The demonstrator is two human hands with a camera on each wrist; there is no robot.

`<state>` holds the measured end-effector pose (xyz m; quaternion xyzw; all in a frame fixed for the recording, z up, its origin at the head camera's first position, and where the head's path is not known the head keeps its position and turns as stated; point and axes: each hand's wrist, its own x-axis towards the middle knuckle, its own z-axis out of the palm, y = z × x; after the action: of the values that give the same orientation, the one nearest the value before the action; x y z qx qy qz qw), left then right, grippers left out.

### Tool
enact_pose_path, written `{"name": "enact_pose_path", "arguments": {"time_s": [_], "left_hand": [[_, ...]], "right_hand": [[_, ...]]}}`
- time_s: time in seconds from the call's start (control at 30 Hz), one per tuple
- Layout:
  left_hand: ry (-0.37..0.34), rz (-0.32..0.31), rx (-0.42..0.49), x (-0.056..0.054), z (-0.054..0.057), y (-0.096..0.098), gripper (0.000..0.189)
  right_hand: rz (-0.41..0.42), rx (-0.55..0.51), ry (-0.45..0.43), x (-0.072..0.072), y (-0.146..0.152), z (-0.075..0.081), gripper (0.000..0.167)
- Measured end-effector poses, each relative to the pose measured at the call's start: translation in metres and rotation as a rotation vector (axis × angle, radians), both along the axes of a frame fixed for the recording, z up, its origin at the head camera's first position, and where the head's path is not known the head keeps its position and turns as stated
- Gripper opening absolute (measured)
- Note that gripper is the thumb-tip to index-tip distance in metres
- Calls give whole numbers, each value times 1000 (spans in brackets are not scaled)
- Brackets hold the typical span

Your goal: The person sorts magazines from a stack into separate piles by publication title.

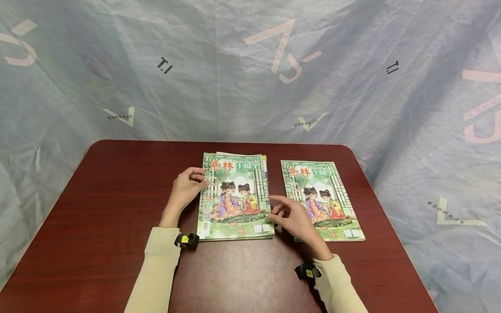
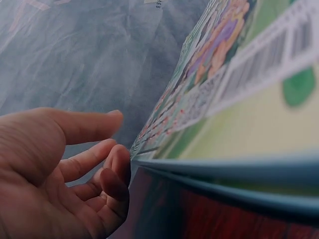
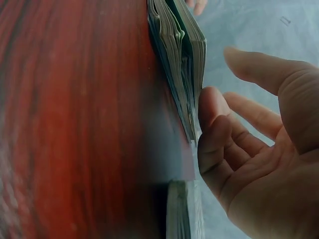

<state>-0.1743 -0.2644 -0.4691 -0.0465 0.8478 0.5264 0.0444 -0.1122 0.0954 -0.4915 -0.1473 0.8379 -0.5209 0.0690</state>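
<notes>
- A dark red table (image 1: pixel 117 195) with wood grain and rounded far corners.
- Creased grey cloth (image 1: pixel 219 100) hanging behind it, printed with pink, cream and black lettering.
- Pale light shining off the table's near part.

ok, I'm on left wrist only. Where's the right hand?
Observer: In the head view, the right hand is by the right edge of the stack.
Operator: Anything beyond it on that side?
Observer: Yes, a magazine with the same cover as the top one lies on the table, right of the stack and apart from it.
Operator: Stack edges all flush?
Observer: No, a yellow strip pokes out near its far right corner.
</notes>
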Motion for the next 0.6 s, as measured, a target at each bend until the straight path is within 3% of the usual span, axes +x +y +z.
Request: {"name": "enact_pose_path", "arguments": {"time_s": [0.23,0.6], "left_hand": [[-62,-6,2,-1,-1,-2,48],[-121,-24,-54,1,-4,-6,58]], "right_hand": [[65,87,-64,0,1,-1,67],[168,87,-61,1,-1,-3,74]]}}
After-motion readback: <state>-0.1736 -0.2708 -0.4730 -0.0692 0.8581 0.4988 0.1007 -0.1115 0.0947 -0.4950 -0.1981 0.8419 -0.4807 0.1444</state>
